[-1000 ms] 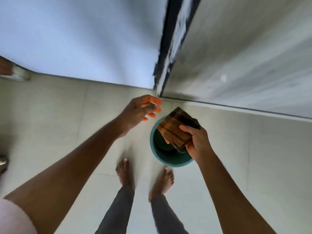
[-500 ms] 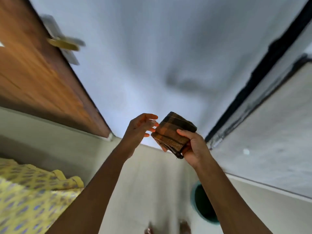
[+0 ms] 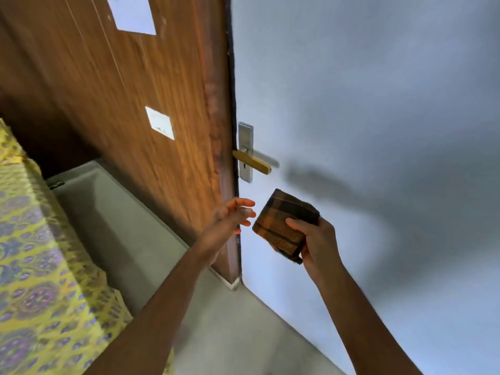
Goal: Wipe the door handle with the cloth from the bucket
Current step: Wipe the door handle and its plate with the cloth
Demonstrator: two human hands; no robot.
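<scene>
My right hand (image 3: 319,243) grasps the folded cloth (image 3: 284,226) — door handle (image 3: 253,162) just above-left (lever lying crosswise); left hand (image 3: 230,216) released.

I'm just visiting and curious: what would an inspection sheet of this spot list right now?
Surface: pale door, shadowed; grey floor below.
Job's things: brass door handle on a metal plate, untouched; folded brown plaid cloth below it, apart. Bucket not in view.
Clutter: white stickers on the wooden panel.
Grippers: right hand grips the cloth; left hand open, empty, beside it.
Cables: nothing seen.
Surroundings: yellow patterned fabric at left.
</scene>
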